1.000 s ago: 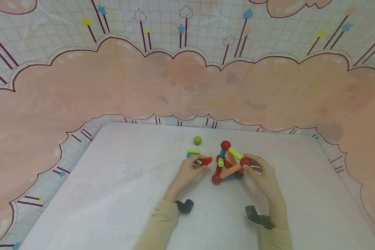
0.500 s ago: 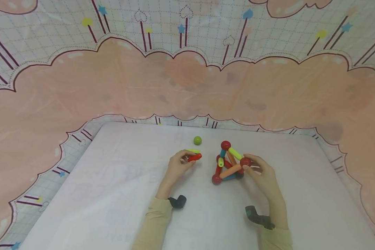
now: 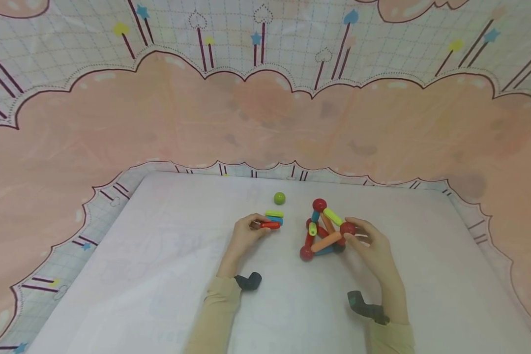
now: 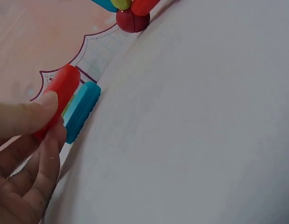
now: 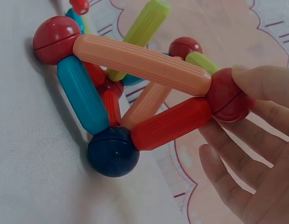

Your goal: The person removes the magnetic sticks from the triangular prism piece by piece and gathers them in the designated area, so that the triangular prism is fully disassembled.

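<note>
With your left hand (image 3: 246,233) pinching a red stick (image 3: 272,225) just beside the blue stick (image 3: 277,220) and your right hand (image 3: 373,244) a red ball (image 3: 347,229), a tug could pull apart the frame (image 3: 326,242) on the bench (image 3: 172,246).

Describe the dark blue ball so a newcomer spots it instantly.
On the white tabletop, find the multicoloured rod-and-ball frame. The right hand pinches one glossy red corner ball; a ridged red rod runs from it to the glossy dark blue ball. Its colour settles it: the frame's other visible balls are all red.
</note>
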Available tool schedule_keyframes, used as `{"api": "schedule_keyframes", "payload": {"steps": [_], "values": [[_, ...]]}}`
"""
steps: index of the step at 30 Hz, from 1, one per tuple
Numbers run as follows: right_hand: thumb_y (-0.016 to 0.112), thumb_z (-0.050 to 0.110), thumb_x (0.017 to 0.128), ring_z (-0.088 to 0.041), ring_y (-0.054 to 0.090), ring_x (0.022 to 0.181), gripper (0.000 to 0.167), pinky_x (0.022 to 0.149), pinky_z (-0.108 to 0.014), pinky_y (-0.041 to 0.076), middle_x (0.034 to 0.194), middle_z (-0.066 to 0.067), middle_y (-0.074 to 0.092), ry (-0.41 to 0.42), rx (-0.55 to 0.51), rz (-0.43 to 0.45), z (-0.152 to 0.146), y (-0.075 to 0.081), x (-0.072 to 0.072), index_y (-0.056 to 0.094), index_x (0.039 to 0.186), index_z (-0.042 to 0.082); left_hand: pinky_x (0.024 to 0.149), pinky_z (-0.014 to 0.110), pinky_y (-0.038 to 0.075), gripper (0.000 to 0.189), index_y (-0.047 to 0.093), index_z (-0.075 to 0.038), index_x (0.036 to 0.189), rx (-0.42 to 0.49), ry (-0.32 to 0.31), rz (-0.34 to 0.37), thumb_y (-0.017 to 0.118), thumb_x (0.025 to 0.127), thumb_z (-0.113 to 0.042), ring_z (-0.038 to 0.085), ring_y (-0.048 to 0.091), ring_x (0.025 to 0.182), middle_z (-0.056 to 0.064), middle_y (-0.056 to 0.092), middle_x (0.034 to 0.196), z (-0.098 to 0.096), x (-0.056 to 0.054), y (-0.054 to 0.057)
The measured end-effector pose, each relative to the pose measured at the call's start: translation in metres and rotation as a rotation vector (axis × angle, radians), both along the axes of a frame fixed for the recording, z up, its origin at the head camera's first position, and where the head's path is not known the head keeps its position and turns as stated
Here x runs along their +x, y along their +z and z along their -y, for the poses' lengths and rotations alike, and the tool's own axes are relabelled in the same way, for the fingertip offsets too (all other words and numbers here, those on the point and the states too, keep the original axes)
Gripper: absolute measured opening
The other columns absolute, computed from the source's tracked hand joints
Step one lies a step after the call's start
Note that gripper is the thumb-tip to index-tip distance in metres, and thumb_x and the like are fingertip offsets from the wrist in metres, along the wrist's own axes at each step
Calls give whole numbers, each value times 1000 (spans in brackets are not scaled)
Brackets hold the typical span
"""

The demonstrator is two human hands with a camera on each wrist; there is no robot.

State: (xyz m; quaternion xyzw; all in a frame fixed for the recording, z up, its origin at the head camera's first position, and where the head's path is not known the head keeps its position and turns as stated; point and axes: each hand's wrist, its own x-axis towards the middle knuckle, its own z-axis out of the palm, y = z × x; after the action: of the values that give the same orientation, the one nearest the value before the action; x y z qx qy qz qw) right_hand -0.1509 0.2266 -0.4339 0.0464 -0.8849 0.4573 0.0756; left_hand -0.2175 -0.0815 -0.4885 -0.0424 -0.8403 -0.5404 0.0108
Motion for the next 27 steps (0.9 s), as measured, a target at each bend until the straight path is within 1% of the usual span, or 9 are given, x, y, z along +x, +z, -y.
{"api": "schedule_keyframes", "payload": {"steps": [5,9,11,13,15,17,19,24,27], "values": [[64,28,92,-22,55,115,45,96,-34,51,132,-8,59,5,-1,4,0,1,1,55,134,15,76,28,52,20,72,-5,100,14,24,-13,74,80,-2,23,66,85,15,71,98,-2,-2,-4],[63,28,93,-21,55,115,44,97,-43,50,132,-9,59,2,0,9,0,-1,1,55,134,15,79,29,55,23,72,-2,103,23,30,-26,72,81,2,27,67,90,18,70,101,-2,-2,-5],[63,27,93,-15,54,113,44,98,-46,50,132,-9,59,3,-2,5,-1,-2,0,54,134,14,81,32,56,24,72,-2,104,16,35,-29,71,81,2,28,67,92,18,68,102,-3,-2,-4],[63,27,93,-5,52,111,44,98,-49,49,132,-8,59,3,-6,2,-2,-3,-1,54,134,14,83,34,55,24,71,-2,105,5,45,-24,71,81,2,28,66,93,17,67,102,-3,-2,-2],[63,27,93,4,49,108,44,98,-51,48,132,-8,59,4,-11,-5,-3,-4,-2,54,134,13,82,35,55,24,70,-3,104,0,57,-11,72,81,2,27,65,91,17,67,100,-4,-2,-1],[63,27,93,10,46,106,44,97,-51,49,131,-8,59,3,-12,-10,-3,-5,-2,55,133,13,81,34,54,22,67,-3,102,-6,69,-1,72,81,1,24,64,88,16,67,98,-4,-2,0],[63,26,93,7,48,107,43,97,-52,49,131,-8,59,4,-10,-14,-3,-5,-2,55,133,13,77,31,54,21,65,-3,100,-13,75,-1,72,80,1,21,62,84,15,68,95,-4,-3,-1],[63,26,93,-17,55,114,43,97,-51,49,132,-9,59,8,-3,-7,-2,-4,-2,54,134,13,68,22,50,18,66,-2,96,-51,76,-20,73,79,0,15,60,78,13,68,90,-5,-4,-4],[63,26,93,-25,55,116,44,98,-51,49,132,-10,58,8,-11,1,-1,-2,-2,54,134,13,67,20,49,17,67,-1,94,-60,78,-29,74,78,0,16,60,77,14,67,89,-6,-4,-4]]}}
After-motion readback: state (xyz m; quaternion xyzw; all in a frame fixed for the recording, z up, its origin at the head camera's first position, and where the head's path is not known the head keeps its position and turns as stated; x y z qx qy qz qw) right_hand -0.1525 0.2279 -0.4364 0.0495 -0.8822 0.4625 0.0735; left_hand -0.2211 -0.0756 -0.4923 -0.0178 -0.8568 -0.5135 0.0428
